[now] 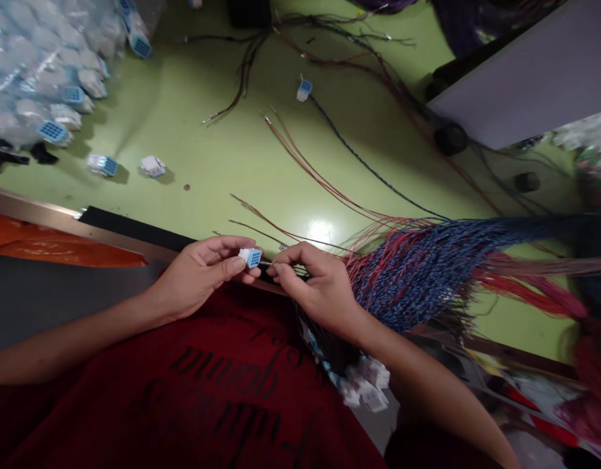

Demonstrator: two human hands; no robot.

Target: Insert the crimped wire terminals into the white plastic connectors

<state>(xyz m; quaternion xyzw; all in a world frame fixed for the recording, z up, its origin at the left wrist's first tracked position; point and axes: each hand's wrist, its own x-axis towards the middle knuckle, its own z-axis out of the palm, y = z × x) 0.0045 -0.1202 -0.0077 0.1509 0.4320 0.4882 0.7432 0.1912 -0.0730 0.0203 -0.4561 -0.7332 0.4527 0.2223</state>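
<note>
My left hand (210, 270) pinches a small white connector housing (250, 257) whose blue face, dotted with rows of holes, is turned to the right. Just right of it, my right hand (315, 277) has thumb and forefinger closed on a thin wire (267, 263). The wire's tip points at the blue face; whether it touches is too small to tell. Beyond the hands, loose red wires (324, 185) fan out from a thick bundle of blue and red wires (418, 273). Another blue-and-white connector (304, 89) sits farther back on a dark twisted wire.
A clear bag of connectors (51, 58) lies at the upper left, with two loose connectors (103, 165) near it on the green table (183, 215). Dark wires (324, 26) run across the back. A grey panel (525, 71) stands at right. White connectors (366, 384) hang below the table edge.
</note>
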